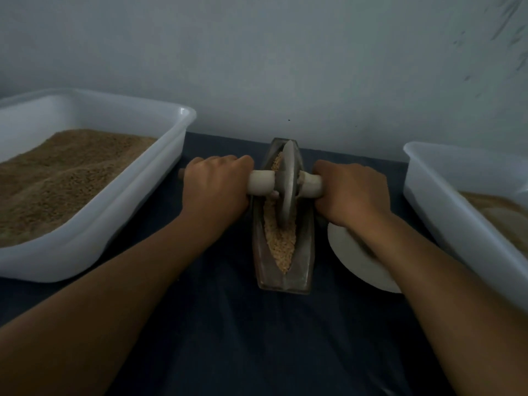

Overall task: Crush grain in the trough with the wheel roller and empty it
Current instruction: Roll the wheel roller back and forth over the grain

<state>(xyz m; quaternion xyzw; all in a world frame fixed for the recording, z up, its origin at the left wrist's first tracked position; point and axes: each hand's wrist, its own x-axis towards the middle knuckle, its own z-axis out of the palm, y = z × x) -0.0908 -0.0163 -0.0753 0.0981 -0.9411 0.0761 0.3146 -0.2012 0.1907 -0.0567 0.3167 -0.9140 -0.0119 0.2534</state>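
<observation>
A narrow boat-shaped metal trough [283,278] lies lengthwise on the dark cloth, its groove filled with pale crushed grain [278,238]. The grey wheel roller [287,184] stands on edge in the groove, toward the far half. A pale wooden axle runs through the wheel. My left hand [217,187] grips the axle's left handle, and my right hand [353,192] grips the right handle. Both forearms reach in from the bottom corners.
A white plastic tub [160,172] holding brown grain stands at the left. Another white tub [445,201] with some grain stands at the right. A white plate [351,264] lies under my right wrist, beside the trough. A pale wall rises close behind.
</observation>
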